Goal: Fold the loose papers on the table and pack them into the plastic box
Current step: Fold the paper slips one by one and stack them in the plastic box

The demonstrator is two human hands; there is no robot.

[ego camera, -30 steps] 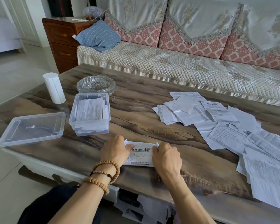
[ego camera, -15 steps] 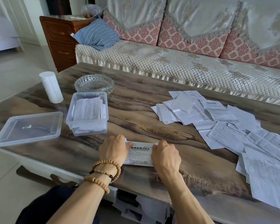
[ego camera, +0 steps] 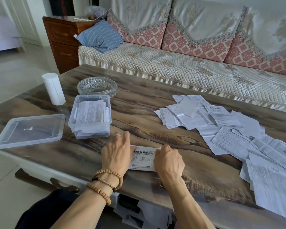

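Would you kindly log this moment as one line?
step: folding | both hands press leaflet on table | box open, part-filled | pile waiting

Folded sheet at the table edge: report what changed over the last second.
The left hand opened, its fingers now spread flat, pressing the folded sheet. The right hand stayed curled on the other end. Plastic box, lid and loose papers unchanged.

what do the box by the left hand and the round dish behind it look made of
The box looks like clear, slightly frosted plastic: folded papers show through its thin walls. The dish looks like cut or pressed glass, transparent with faceted, glinting ribbing, though moulded clear plastic can't be excluded.
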